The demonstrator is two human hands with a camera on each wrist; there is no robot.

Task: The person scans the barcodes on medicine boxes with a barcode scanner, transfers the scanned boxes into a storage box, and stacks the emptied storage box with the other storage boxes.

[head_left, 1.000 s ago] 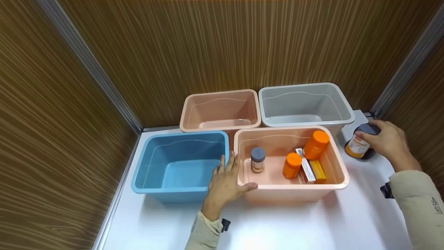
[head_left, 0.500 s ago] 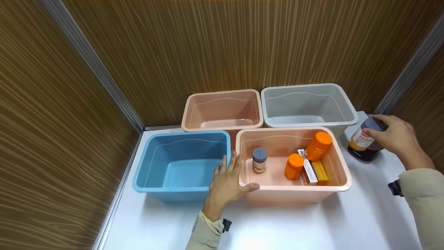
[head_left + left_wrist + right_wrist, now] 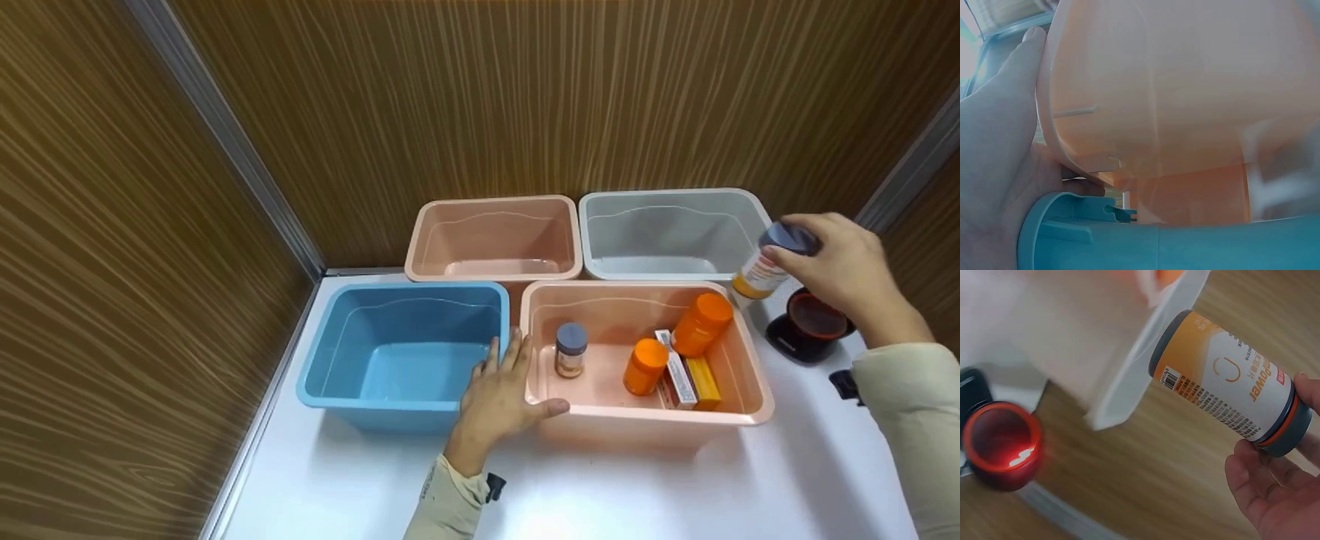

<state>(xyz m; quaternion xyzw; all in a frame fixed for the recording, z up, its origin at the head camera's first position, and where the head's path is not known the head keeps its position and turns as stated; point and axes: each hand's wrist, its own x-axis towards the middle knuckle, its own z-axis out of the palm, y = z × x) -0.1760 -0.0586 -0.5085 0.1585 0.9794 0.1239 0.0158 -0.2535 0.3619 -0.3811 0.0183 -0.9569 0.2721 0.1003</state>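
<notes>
A cylindrical bottle with a dark blue-grey lid and a white-and-orange label (image 3: 763,271) is held tilted above the white worktop (image 3: 600,495), near its back right corner, with the lid pinched between the thumb and fingers of the right hand (image 3: 847,262). Beside it, a black round-topped object with a red rim (image 3: 814,322) is stood on the worktop. The front right corner of the grey plastic bin (image 3: 667,225) is partly covered by the bottle. In the peach plastic bin (image 3: 652,415), a small blue-grey-lidded bottle (image 3: 571,350) is set near the left end; a smaller orange bottle (image 3: 645,367), a larger orange bottle (image 3: 703,324), a white box (image 3: 678,381) and a yellow box (image 3: 703,384) are grouped towards the right. The left hand (image 3: 499,397) is laid, thumb spread from fingers, across the front left corner of the peach bin, beside the blue plastic bin (image 3: 390,406). Along the worktop's back edge, a brownish-pink plastic bin (image 3: 495,232) is placed beside the grey one.
</notes>
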